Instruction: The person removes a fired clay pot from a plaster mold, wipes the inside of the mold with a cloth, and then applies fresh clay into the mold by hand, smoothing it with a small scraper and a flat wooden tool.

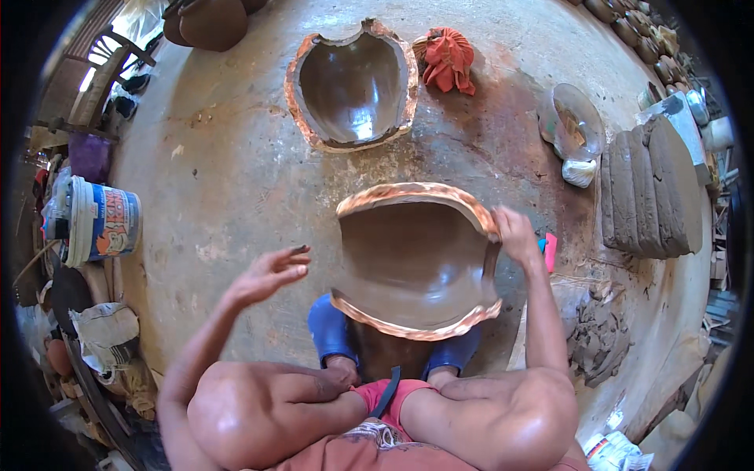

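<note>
right hand (514,233): fingers clamped on far-right rim of brown clay half-pot mould (416,263), steadying it btwn knees
left hand (267,275): fingers spread, holding nothing, hovering left of mould

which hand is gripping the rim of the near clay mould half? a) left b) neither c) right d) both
c: the right hand clasps the upper right rim of the near clay mould half, while the left hand hangs open in the air to its left, touching nothing.

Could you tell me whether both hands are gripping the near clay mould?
No: only the right hand holds the rim of the near clay mould; the left hand is raised, open, beside it.
</note>
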Available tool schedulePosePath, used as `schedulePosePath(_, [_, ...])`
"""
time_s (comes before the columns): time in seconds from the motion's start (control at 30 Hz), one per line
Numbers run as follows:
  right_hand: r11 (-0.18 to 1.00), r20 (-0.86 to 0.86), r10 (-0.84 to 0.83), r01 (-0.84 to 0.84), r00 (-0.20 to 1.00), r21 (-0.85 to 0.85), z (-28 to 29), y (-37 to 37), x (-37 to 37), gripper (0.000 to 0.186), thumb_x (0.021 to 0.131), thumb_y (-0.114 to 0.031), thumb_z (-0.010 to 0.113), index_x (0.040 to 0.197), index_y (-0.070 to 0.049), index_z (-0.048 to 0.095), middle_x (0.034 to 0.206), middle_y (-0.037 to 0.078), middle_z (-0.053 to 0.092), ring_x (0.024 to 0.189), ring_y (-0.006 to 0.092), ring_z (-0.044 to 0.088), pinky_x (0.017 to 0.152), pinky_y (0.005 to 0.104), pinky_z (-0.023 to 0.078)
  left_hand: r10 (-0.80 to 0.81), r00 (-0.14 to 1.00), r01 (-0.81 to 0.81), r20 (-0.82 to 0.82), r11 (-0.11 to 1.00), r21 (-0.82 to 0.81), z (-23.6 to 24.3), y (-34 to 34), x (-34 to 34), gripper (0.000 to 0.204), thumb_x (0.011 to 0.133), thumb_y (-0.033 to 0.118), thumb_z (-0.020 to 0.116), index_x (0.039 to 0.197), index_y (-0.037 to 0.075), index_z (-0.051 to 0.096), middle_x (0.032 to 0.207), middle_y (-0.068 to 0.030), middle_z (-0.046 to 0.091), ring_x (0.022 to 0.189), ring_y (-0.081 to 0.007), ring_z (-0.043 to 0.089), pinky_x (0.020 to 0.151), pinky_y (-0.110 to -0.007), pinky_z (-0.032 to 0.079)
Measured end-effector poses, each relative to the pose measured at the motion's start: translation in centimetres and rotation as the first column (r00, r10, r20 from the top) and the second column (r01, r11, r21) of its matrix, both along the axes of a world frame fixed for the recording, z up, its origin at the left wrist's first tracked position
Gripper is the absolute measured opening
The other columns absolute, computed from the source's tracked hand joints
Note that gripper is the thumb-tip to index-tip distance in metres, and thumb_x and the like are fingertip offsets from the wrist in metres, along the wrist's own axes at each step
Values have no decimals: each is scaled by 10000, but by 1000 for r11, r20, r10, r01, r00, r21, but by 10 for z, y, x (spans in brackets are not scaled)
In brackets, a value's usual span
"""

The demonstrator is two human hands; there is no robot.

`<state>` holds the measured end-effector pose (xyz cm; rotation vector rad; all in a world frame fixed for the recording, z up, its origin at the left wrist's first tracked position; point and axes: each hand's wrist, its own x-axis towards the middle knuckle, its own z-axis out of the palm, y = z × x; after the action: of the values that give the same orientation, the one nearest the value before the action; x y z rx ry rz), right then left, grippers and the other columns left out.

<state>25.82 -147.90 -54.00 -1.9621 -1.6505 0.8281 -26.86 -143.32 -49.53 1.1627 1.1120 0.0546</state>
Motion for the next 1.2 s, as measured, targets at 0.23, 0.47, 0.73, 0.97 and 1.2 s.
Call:
schedulePosePath(0.23, [836, -442, -535, 374, 721, -401, -42, -106, 17, 574, 1125, -449, 410, 975, 32, 685, 846, 76, 735, 823, 183, 713, 747, 333, 560, 699, 502, -560, 509, 711, -425, -124, -71, 103, 843, 1025, 640, 501, 1638, 104, 283, 1631, -125, 402, 1461, -288, 442, 1225, -450, 336])
schedulePosePath(0.47, [863, -900, -367, 447, 236, -235, -131, -121, -53, 660, 1117, -550, 315, 1487, -47, 529, 1432, 141, 604, 1300, 259, 579, 1138, 410, 425, 826, 305, -416, 474, 563, -714, -111, -49, 143, 939, 966, 786, 424, 1533, 39, 459, 1451, -201, 585, 1252, -330, 637, 1069, -487, 530])
schedulePosePath(0.73, [885, -934, -336, 297, -123, -357, -83, -128, -69, 724, 1108, -582, 290, 1554, -26, 418, 1514, 138, 528, 1362, 259, 531, 1169, 415, 407, 847, 353, -468, 398, 528, -709, -77, -54, 131, 1028, 914, 853, 424, 1550, 46, 442, 1483, -207, 557, 1295, -351, 605, 1106, -514, 497])
schedulePosePath(0.97, [837, -940, -322, 499, 116, -225, 11, -87, -128, 799, 1098, -621, 213, 1580, -3, 366, 1581, 153, 464, 1418, 278, 481, 1220, 423, 337, 890, 403, -566, 212, 425, -707, -12, -46, 91, 1131, 863, 940, 325, 1594, 78, 385, 1540, -202, 503, 1353, -379, 551, 1144, -556, 444])
schedulePosePath(1.2, [964, -960, -111, 263, 257, -41, 17, 10, -116, 918, 1041, -722, 254, 1481, 56, 463, 1554, 260, 466, 1403, 331, 514, 1200, 469, 387, 923, 249, -848, 292, 353, -395, -12, 29, 74, 962, 962, 836, 300, 1680, 215, 142, 1719, -157, 180, 1508, -405, 357, 1170, -589, 392])
